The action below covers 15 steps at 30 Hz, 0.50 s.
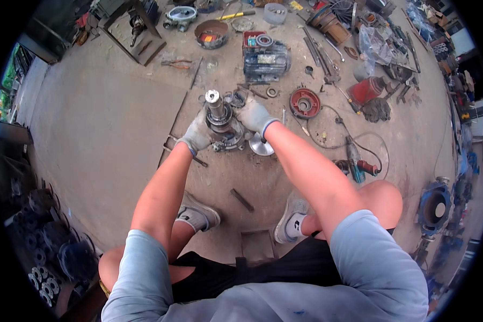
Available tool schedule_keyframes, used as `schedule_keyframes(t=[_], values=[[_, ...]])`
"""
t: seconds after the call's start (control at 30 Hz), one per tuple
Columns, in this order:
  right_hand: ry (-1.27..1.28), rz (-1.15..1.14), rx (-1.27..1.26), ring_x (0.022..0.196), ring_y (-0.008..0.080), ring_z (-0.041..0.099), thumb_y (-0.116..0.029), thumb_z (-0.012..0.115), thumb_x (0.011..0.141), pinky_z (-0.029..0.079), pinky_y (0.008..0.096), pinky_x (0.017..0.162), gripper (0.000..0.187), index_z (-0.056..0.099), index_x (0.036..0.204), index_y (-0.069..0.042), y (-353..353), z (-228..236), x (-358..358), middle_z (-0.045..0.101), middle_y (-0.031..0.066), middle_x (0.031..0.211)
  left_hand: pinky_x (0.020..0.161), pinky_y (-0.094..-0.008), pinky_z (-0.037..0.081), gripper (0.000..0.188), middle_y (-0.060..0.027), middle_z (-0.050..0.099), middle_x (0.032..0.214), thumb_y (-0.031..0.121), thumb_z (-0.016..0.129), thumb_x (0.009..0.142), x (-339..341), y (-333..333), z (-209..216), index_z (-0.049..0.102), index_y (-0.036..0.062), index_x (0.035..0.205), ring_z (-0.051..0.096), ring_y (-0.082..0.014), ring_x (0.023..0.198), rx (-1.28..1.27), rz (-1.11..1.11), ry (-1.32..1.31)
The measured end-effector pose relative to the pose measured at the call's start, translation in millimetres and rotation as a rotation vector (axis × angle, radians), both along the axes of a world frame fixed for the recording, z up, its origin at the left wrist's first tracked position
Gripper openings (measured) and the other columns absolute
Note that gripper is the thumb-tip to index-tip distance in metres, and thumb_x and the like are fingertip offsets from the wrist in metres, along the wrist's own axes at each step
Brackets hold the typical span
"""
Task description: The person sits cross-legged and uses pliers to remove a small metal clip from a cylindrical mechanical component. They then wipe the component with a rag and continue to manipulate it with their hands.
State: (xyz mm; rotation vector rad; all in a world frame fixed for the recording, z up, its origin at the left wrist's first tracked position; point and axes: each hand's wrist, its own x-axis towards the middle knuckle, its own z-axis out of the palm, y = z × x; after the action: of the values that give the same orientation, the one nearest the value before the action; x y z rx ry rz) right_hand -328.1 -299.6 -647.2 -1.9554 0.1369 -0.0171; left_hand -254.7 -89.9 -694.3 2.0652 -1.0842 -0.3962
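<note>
A metal shaft assembly (216, 114) stands upright on the floor in front of me, its bright round end facing up and a wider flanged housing (228, 138) at its base. My left hand (197, 132), in a pale work glove, is wrapped round the left side of the assembly. On the other side my right hand (255, 114), gloved too, has its fingers closed by a small dark ring-like part (234, 99); its fingertips are partly hidden. A shiny metal disc (261, 145) lies under my right wrist.
Beyond my hands sits a dark electric motor (266, 61). To its right are a red round cover (305, 103) and a red jack-like tool (366, 90). A corded power tool (357, 161) lies right of my arm. Pliers (177, 64) and a rusty bowl (211, 35) lie farther left.
</note>
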Motion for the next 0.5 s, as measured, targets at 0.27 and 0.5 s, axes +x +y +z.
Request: schedule_keyframes(t=[0.27,0.5], values=[[-0.004,-0.285,-0.129,0.111,0.0409,0.069,-0.032,0.073,0.092,0.055,0.0480,0.096,0.034,0.071,0.122,-0.015,18,-29,0,0.072,0.0217,0.118,0.110,-0.0413,0.048,0.067,-0.0149,0.067,0.132,0.022,0.088,0.079,-24,-20,19,0.058,0.0082,0.137,0.065,-0.0318,0.123,-0.019,0.102,-0.179],[-0.022,-0.518,-0.220,0.107,0.0450,0.067,-0.026,0.077,0.088,0.054,0.0510,0.092,0.040,0.063,0.124,-0.016,57,-13,-30,0.064,0.0231,0.118,0.116,-0.0415,0.041,0.059,-0.0134,0.067,0.136,0.020,0.079,0.087,-23,-17,-31,0.058,0.0077,0.140,0.060,-0.0323,0.130,0.075,0.162,-0.503]])
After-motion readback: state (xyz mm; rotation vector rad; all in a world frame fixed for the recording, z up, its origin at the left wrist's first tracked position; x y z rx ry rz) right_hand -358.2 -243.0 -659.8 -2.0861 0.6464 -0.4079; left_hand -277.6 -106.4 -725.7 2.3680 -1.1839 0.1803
